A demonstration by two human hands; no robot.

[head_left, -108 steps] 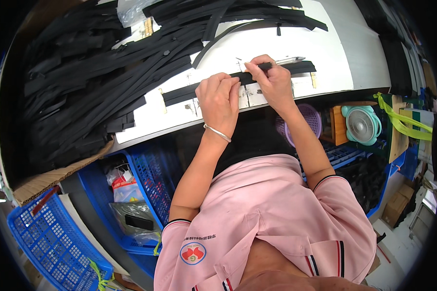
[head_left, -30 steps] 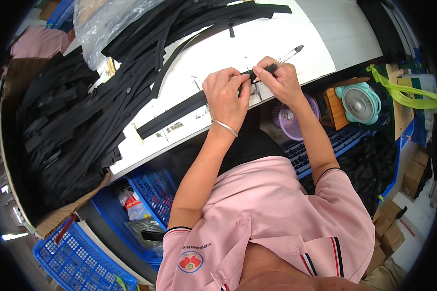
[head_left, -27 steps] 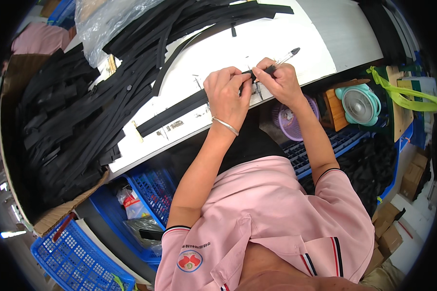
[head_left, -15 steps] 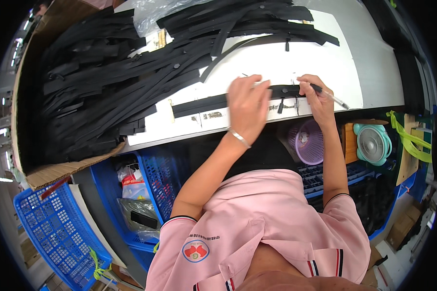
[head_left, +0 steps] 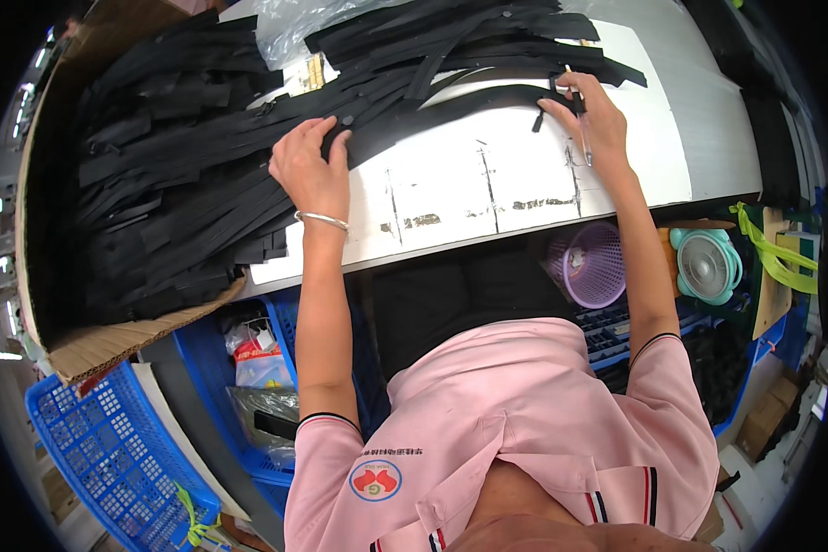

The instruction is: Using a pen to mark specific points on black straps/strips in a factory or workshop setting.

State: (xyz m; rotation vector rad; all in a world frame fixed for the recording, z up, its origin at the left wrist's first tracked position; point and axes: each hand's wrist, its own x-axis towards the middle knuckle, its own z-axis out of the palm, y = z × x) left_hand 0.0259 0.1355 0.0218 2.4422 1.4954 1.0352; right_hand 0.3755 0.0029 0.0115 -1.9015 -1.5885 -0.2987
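A black zipper stretches in a slack arc above the white marked board, its small pull dangling near the right end. My left hand pinches the zipper's left part, thumb and forefinger bent around it, at the edge of a large heap of black zippers. The zipper's right end is between the fingers of my right hand. That hand also carries a pen with a clear barrel, lying across the fingers. Dark lines and smudged marks run over the board beneath the zipper.
A cardboard box surrounds the heap on the left. More black zippers lie along the board's far side, beside clear plastic film. Below the table edge are blue crates, a purple basket and a small turquoise fan.
The zipper has been lifted off the board's near edge and carried away from me. My left hand has moved left to the heap; my right hand has moved farther up the board.
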